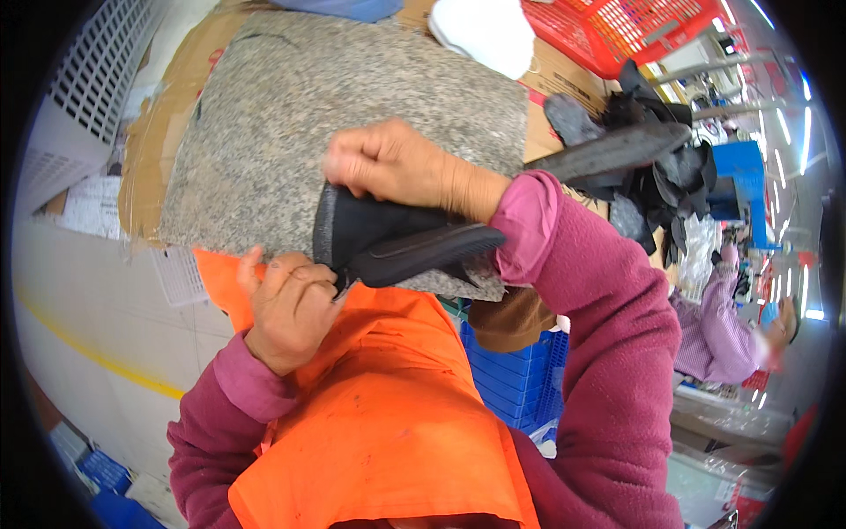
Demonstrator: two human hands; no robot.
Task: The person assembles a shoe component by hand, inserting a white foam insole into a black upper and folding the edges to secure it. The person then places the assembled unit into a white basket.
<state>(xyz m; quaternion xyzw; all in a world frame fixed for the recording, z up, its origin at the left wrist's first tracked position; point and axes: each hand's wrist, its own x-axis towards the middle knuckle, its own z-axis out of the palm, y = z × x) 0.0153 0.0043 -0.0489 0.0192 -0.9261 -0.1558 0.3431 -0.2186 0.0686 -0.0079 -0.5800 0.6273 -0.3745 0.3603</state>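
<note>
A black piece (388, 234) that looks like a shoe upper, with a greyish edge and a padded flap, is stretched between my hands above the front of a speckled stone slab (291, 97). My right hand (383, 163) is closed on its upper edge, the fingertips slightly blurred. Lower down and to the left, my left hand (295, 300) pinches its near corner between thumb and fingers. The folded flap of the upper points right, beneath my right wrist.
Dark pieces (634, 159) lie heaped right of the slab. Beyond are a white rounded item (485, 35) and a red basket (617, 31). A pale crate (88, 88) stands at left. Blue crates (511, 375) sit below the slab. Another person (718, 326) is farther right.
</note>
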